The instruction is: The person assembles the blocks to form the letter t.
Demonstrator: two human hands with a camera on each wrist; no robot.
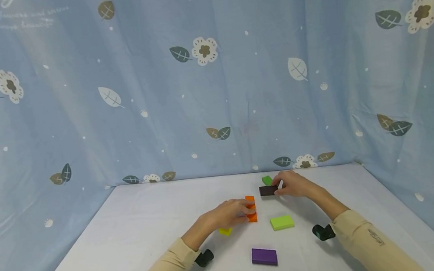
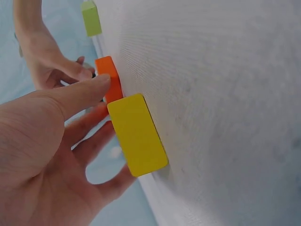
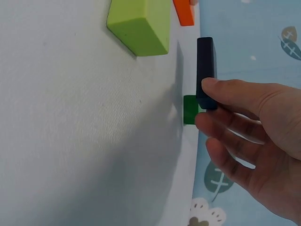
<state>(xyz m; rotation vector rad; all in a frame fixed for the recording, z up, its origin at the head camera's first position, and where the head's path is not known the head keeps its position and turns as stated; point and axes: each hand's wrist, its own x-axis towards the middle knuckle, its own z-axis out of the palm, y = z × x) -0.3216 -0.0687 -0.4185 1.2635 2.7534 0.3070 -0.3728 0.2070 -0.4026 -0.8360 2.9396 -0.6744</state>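
Pinching the black rectangular block [image 1: 268,190] by one end, the right hand [image 1: 294,184] has its thumb against one face and fingertips behind, a narrow grip with the remaining fingers loosely bent. The block looks raised off the white tabletop [image 1: 139,221], just beside the dark green block [image 1: 266,180]. The left hand [image 1: 228,213] holds the orange block [image 2: 114,81] between thumb and fingers, closed only to the block's width; whether that block is lifted, one cannot tell. Near this hand, on the person's side, lies the yellow block [image 2: 138,136]; the lime green block [image 1: 282,222] and the purple block [image 1: 264,256] lie closer to the person.

The blocks are probably light, stiff and hard to damage, with smooth faces that might slip under a slack pinch. Opposite long sides near the middle should give the steadiest hold; an end pinch may let the black one tilt.
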